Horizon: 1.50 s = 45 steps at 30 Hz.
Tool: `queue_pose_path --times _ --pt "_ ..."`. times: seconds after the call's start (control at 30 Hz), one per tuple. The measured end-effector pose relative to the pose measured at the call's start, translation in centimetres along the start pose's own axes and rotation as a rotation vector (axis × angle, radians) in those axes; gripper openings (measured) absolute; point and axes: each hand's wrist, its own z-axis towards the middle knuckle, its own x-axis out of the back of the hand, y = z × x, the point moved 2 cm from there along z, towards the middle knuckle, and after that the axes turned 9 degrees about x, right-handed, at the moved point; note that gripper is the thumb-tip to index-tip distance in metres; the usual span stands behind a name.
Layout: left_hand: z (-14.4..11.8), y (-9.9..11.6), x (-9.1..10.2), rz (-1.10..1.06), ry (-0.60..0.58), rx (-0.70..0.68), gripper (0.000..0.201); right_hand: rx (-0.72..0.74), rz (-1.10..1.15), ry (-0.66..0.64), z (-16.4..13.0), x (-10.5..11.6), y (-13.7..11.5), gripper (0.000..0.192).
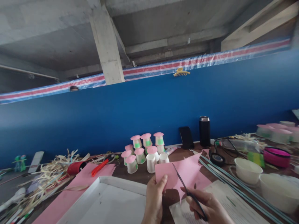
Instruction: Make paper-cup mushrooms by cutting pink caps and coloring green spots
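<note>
The person's left hand [154,194] is closed in a pinch on the lower left corner of a pink paper sheet [184,174], thumb on the front face, holding the sheet up just above the brown table [137,172]. The right hand [207,207] is curled shut around the handles of a pair of scissors [187,189], whose thin dark blades run up across the pink paper sheet, their tip near its upper middle. Just left of the pink paper sheet lies a shallow white tray [109,199]; nothing shows on its pale floor. Behind the sheet, toward the blue wall [149,105], stands a cluster of small white cups [144,152], most turned upside down and capped with pink discs, some with green patches on their sides; two at the front are bare white. Further back and right of the sheet stands a black flask [204,131] with a metal top, and a dark phone [186,137] leans against the wall beside it. To the right of the sheet sit two white bowls [248,170]; whether they hold anything cannot be told. Beyond them is a magenta tub [277,156] with a dark rim, contents unseen. Far left of the sheet, dry straw strips [51,177] are heaped beside another pink sheet [77,189].
</note>
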Motion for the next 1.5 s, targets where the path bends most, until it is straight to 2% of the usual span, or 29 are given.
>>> queue_pose_path --times 0.2,0.27,0.4,0.47,0.57,0.7,0.83,0.97,1.2,1.4,1.5 --pt "0.6 -0.5 0.7 0.000 0.017 0.044 0.036 -0.003 0.057 0.026 -0.1 -0.2 -0.3 0.052" --pt "0.4 -0.7 0.6 -0.097 -0.008 0.089 0.036 0.000 0.063 0.045 0.0 -0.2 -0.5 0.052" --pt "0.2 -1.4 0.1 -0.336 0.024 0.173 0.035 0.025 0.080 0.071 0.1 -0.1 -0.5 0.053" --pt "0.2 -1.8 -0.4 -0.409 -0.004 0.227 0.035 0.033 0.098 0.077 0.2 -0.1 -0.5 0.053" --pt "0.1 -2.1 -1.3 -0.487 -0.105 0.272 0.034 0.026 0.117 0.064 0.3 -0.1 -0.5 0.054" --pt "-0.1 -2.2 -1.8 -0.513 -0.207 0.195 0.033 0.060 0.144 0.102 0.3 0.0 -0.6 0.056" --pt "-0.2 -2.4 -1.8 -0.459 -0.225 0.097 0.031 0.054 0.192 0.114 0.3 -0.2 -0.3 0.052" --pt "-0.5 -2.7 -2.2 -0.378 -0.167 0.013 0.034 0.044 0.216 0.176 0.1 -0.6 -0.4 0.051" --pt "-0.5 -3.1 -2.3 -0.171 -0.012 -0.020 0.043 0.049 0.119 0.145 -0.4 -1.5 -2.2 0.053" --pt "-0.6 -2.7 -2.4 -0.157 0.007 -0.084 0.047 0.053 0.069 0.197 -0.4 -1.6 -2.4 0.055" --pt "-0.9 -2.6 -2.3 -0.051 0.034 -0.112 0.051 0.049 0.058 0.182 -0.4 -1.6 -2.4 0.055"
